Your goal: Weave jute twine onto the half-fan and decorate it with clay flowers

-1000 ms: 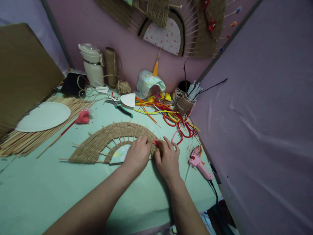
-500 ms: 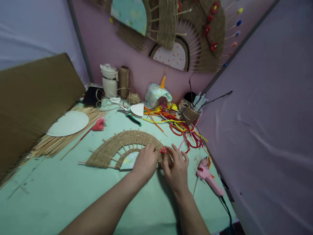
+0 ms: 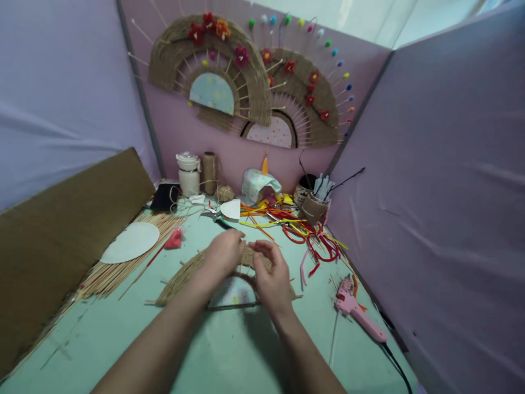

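A half-round twine-woven fan (image 3: 186, 280) with stick ends along its edge and a pale patterned centre lies flat on the green tabletop. Over its upper middle is my left hand (image 3: 225, 253), its fingers bent inward. My right hand (image 3: 271, 273) hovers just to the right, with thumb and forefinger brought near each other. The fingertips of both hands almost meet above the fan's top edge. Something small and pinkish may be between them, too small to make out. My forearms and hands cover parts of the weave.
A pink glue gun (image 3: 361, 314) with a cord lies right. Behind are coloured pipe cleaners (image 3: 287, 216), pliers (image 3: 219, 220), a white jar (image 3: 189, 175) and a twine spool (image 3: 209, 174). Thin sticks (image 3: 123, 268), a white oval (image 3: 131, 242) and cardboard (image 3: 82, 219) are left.
The view has tilted up, showing more of the decorated fans on the wall. Both hands have moved from the fan's right side to its upper middle, and the pink cluster no longer shows clearly.
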`<state>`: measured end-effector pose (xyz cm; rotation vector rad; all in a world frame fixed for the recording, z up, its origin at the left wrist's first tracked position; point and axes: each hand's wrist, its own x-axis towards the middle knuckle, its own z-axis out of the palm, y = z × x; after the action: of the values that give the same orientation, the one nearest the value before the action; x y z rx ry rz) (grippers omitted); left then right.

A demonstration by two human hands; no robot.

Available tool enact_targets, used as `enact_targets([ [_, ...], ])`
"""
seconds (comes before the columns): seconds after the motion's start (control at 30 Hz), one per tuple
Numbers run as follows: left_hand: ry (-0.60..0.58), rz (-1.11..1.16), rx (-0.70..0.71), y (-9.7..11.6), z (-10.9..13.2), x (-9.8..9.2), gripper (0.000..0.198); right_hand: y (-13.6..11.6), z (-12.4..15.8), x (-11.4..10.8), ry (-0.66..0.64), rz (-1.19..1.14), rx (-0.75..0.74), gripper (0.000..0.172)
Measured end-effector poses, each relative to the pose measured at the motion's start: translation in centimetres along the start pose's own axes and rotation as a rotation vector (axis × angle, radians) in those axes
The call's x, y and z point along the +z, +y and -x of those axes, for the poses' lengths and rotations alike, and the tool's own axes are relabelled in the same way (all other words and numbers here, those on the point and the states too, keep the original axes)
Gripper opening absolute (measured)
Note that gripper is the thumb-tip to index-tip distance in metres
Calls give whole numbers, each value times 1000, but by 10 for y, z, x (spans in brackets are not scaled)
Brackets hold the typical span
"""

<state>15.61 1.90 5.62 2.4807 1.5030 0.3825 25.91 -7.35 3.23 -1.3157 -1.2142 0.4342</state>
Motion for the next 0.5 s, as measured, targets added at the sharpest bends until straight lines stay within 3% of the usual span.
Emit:
enact_targets([
  [0.1, 111, -11, -15, -13, -45, -26, 35, 14, 1, 18, -76, 59, -6, 15],
  [0.2, 82, -26, 126, -2, -97, -30, 33, 18, 14, 27, -216, 271, -117, 18],
  [0.37, -66, -120, 193, 41, -178, 12, 32, 13, 33, 32, -377, 468, -228, 9],
  [0.5, -132, -156, 137, 63, -223, 52, 24, 21, 42, 40, -469, 528, -273, 9],
])
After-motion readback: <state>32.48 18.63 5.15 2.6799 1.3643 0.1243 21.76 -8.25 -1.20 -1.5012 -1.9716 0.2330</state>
